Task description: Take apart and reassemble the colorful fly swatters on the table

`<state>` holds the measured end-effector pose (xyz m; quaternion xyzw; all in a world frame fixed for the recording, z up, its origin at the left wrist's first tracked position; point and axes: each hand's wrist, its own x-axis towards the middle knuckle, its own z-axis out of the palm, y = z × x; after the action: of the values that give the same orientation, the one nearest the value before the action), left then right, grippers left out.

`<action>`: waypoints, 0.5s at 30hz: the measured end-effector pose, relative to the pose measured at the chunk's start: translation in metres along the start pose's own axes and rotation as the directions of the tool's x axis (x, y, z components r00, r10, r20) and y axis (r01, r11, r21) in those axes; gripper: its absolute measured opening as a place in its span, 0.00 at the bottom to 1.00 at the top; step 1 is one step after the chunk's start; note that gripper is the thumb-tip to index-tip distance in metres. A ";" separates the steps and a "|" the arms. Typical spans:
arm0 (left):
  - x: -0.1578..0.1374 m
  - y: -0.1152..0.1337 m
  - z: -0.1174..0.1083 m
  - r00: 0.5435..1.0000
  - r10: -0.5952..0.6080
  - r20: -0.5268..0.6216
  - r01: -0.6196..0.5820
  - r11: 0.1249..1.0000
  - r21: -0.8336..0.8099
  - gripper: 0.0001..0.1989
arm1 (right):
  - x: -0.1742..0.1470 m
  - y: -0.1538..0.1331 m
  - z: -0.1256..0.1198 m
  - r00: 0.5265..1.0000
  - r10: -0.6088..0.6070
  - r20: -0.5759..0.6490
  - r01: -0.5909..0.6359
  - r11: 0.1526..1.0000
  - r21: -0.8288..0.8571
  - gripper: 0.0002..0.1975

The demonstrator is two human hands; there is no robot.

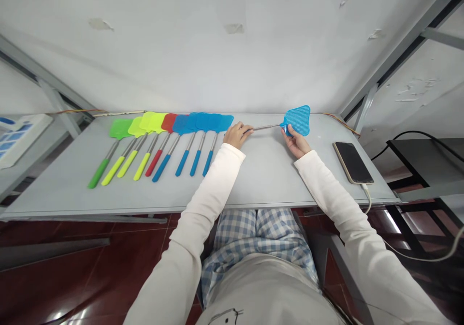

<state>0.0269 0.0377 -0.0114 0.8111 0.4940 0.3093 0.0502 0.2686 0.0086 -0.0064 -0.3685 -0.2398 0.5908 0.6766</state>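
Observation:
A blue fly swatter [297,120] with a mesh head is held sideways between my two hands, over the right half of the grey table. My left hand [237,135] is closed around its handle end, which the fingers mostly hide. The thin metal shaft runs right from there to the head. My right hand [296,142] pinches the base of the head, thumb in front. Left of my hands lies a row of swatters, heads toward the wall: a green swatter [97,173], several yellow swatters [141,167], a red swatter [154,163] and several blue swatters [196,163].
A phone [353,163] with a white charging cable [369,198] lies at the right of the grey table [261,184]. The white wall [253,68] stands behind. Metal frame posts [366,105] flank the table. A white and blue object [21,139] sits at far left.

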 end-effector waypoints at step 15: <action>0.000 -0.001 0.001 1.000 0.022 -0.001 -0.022 0.999 -0.023 0.25 | 0.003 -0.001 -0.003 1.000 -0.004 0.005 0.004 1.000 -0.011 0.08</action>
<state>0.0265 0.0381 -0.0125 0.8158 0.4813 0.3157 0.0561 0.2724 0.0109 -0.0077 -0.3701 -0.2455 0.5890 0.6752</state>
